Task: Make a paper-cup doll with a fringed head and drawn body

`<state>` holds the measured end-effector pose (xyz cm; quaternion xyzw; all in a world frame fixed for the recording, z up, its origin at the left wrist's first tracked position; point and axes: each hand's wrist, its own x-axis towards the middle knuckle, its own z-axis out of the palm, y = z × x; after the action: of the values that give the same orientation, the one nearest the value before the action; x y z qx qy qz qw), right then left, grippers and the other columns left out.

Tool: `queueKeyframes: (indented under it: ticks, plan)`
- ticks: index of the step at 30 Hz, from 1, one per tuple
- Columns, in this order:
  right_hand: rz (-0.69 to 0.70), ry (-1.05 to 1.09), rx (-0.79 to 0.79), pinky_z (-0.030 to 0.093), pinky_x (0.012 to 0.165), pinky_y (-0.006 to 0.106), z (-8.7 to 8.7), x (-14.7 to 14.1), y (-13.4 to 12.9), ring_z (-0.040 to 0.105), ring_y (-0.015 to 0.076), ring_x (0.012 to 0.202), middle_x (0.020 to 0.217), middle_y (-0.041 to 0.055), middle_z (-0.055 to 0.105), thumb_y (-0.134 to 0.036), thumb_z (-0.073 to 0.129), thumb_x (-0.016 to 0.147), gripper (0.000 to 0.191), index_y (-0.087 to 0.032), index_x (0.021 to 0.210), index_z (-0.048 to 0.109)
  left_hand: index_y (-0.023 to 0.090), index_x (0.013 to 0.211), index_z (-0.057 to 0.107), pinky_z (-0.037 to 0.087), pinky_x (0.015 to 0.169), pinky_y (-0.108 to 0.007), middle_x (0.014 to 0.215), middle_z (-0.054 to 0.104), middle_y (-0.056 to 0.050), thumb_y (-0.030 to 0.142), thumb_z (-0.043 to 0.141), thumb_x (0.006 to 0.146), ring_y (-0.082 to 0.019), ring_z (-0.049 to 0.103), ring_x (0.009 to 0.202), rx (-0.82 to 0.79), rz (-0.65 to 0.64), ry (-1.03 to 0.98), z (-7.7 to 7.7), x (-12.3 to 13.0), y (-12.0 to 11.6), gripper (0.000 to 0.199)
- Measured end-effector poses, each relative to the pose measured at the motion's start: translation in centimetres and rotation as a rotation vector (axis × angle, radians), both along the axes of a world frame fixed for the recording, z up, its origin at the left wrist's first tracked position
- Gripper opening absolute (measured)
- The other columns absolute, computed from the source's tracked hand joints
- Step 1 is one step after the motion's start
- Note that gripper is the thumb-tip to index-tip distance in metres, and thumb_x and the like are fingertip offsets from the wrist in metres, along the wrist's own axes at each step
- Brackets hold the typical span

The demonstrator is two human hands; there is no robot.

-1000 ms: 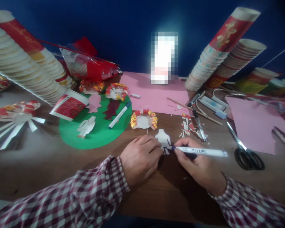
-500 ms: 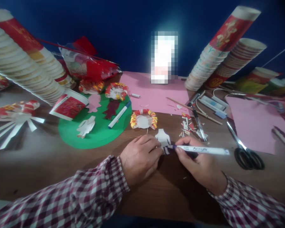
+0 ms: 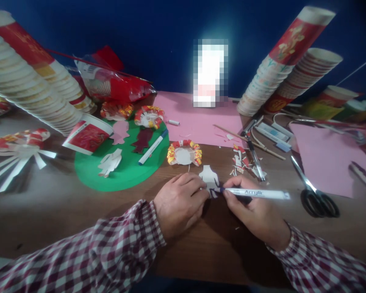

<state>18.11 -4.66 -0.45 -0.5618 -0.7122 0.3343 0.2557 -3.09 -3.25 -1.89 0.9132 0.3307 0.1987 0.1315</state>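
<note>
A small white paper cutout (image 3: 208,175) in the shape of a figure lies on the wooden table, with dark marks on its lower part. My left hand (image 3: 181,203) is closed at its left edge, the curled fingers holding it; the fingertips are partly hidden. Pinched in my right hand (image 3: 254,217) is a white acrylic marker (image 3: 262,194), nearly level, its dark tip at the cutout's lower right. Just beyond the cutout sits a red and yellow crinkled paper wreath (image 3: 184,154) with a pale centre.
To the left, a green paper disc (image 3: 93,175) bears cutouts, another marker (image 3: 153,147) and a toppled paper cup (image 3: 87,134). Black-handled scissors (image 3: 319,201) lie at right, near paper scraps (image 3: 242,160) and a pen (image 3: 254,156). Tall cup stacks lean at both sides; a bright blurred-out rectangle (image 3: 212,73) stands behind.
The marker has shifted slightly left and a little down at the cutout's lower part. My left hand stays almost in place.
</note>
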Motion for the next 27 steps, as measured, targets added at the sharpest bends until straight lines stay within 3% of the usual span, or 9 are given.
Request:
queueKeyframes:
  ticks: [5, 11, 27]
  plan:
    - [-0.045, 0.041, 0.001, 0.037, 0.043, 0.023, -0.12, 0.03, -0.09, 0.046, 0.0114, 0.048, 0.058, -0.0037, 0.051, -0.029, 0.051, 0.087, 0.008, -0.022, 0.083, 0.053, 0.015, 0.099, 0.06, 0.048, 0.089, -0.042, 0.108, 0.061, -0.008, 0.018, 0.046, 0.088, -0.024, 0.051, 0.105, 0.017, -0.004, 0.001, 0.09, 0.0, 0.03, 0.018]
    - [-0.013, 0.004, 0.012, 0.039, 0.046, 0.023, -0.16, 0.0, 0.03, 0.056, 0.0152, 0.064, 0.073, 0.0019, 0.061, -0.031, 0.051, 0.088, 0.011, -0.021, 0.086, 0.055, 0.015, 0.098, 0.06, 0.047, 0.09, -0.041, 0.108, 0.061, -0.007, 0.019, 0.046, 0.089, -0.024, 0.051, 0.106, 0.015, 0.004, 0.003, 0.02, 0.0, -0.02, 0.017]
    - [0.019, -0.022, 0.01, 0.043, 0.051, 0.024, -0.16, -0.04, 0.03, 0.058, 0.0151, 0.066, 0.075, 0.0013, 0.064, -0.034, 0.049, 0.09, 0.014, -0.022, 0.09, 0.056, 0.015, 0.098, 0.06, 0.047, 0.09, -0.041, 0.107, 0.061, -0.006, 0.019, 0.046, 0.089, -0.023, 0.051, 0.106, 0.017, 0.002, -0.002, 0.0, 0.04, -0.05, 0.017]
